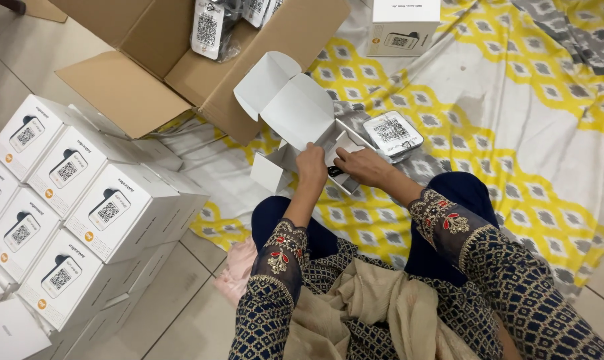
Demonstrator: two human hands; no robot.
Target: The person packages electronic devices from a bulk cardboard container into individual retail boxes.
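Note:
A small white carton [295, 113] lies open on the patterned cloth in front of my knees, its flaps raised. My left hand [312, 167] is pressed against the carton's near side. My right hand [362, 165] reaches into the opening, fingers closed around a small black item with a white insert at the carton's mouth. A grey device [393, 133] with a printed square code on its face, wrapped in clear plastic, lies just right of the carton, apart from both hands.
A large brown cardboard box [182, 60] stands open behind, holding several wrapped devices. Stacked white product boxes [82, 207] fill the left on the tiled floor. Another white box [403, 27] sits at the back. The yellow and grey cloth [515, 133] spreads right.

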